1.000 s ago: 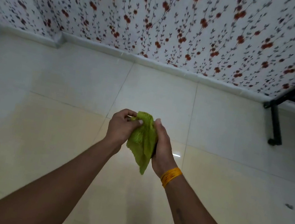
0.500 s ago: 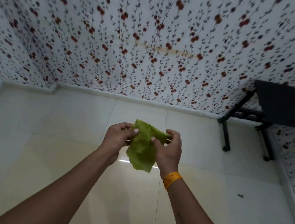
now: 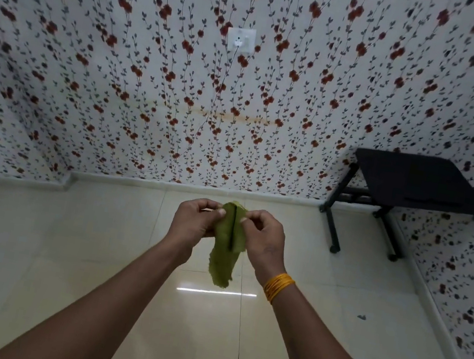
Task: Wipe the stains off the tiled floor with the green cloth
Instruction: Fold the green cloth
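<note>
We see the left hand (image 3: 193,223) and right hand (image 3: 263,238) pinching a folded green cloth (image 3: 227,247) above the glossy cream tiled floor (image 3: 90,248).

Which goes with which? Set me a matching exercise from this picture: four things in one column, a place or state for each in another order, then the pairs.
Things
1. green cloth
2. black table
3. wall socket
4. orange bangles

Places or states
A. on the flowered wallpaper, with a thin cord hanging from it
B. round the right wrist
C. hanging above the tiled floor, pinched at its top by the left hand and the right hand
D. standing on the floor in the far right corner

Pairs: 1-C, 2-D, 3-A, 4-B
</note>
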